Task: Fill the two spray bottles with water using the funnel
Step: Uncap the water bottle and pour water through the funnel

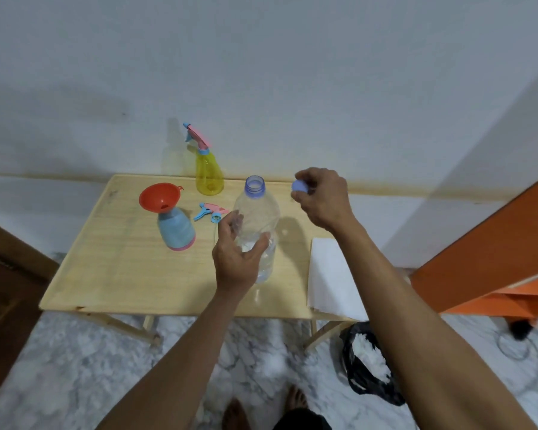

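Currently left hand (235, 259) grips clear plastic water bottle (257, 225) mid-table; right hand (322, 197) pinches its lilac cap (299, 186). Red funnel (159, 198) sits in blue spray bottle (176, 229); yellow spray bottle (208, 172) at far edge is capped. Risk: soft bottle buckles, overshoots funnel.

1. Single view: head-worn camera, wide-angle, looking forward and steeply down from standing height.
2. Both forearms enter from the bottom edge; left hand (235, 257) and right hand (322, 197) sit near frame centre.
3. The wooden table (121, 268) fills the middle band, near the viewer. White wall above it, marble floor (75, 367) below.
4. The person's bare feet (236, 414) show at the bottom edge, so the tilt is strong.
5. Edges bend with lens distortion; orange furniture (494, 243) leans at right.
6. No second view, nothing shared.
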Motion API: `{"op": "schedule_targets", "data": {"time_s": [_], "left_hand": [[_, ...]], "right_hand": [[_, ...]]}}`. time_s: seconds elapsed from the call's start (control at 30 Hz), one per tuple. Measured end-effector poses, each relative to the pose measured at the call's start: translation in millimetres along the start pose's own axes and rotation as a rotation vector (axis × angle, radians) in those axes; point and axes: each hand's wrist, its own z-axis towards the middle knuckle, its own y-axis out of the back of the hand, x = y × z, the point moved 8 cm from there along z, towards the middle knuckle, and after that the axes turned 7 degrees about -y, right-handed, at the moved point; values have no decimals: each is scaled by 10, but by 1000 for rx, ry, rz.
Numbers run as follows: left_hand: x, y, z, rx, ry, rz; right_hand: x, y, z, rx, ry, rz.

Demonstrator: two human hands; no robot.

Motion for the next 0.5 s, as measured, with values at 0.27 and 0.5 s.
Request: {"op": "schedule_targets", "data": {"time_s": [0.27, 0.5], "left_hand": [[35, -22, 6, -2, 52, 31], [98, -19, -10, -16, 76, 43]], "right_hand": [[-1546, -1123, -267, 273, -251, -217], [-1858, -1325, -323, 301, -258, -322]]}}
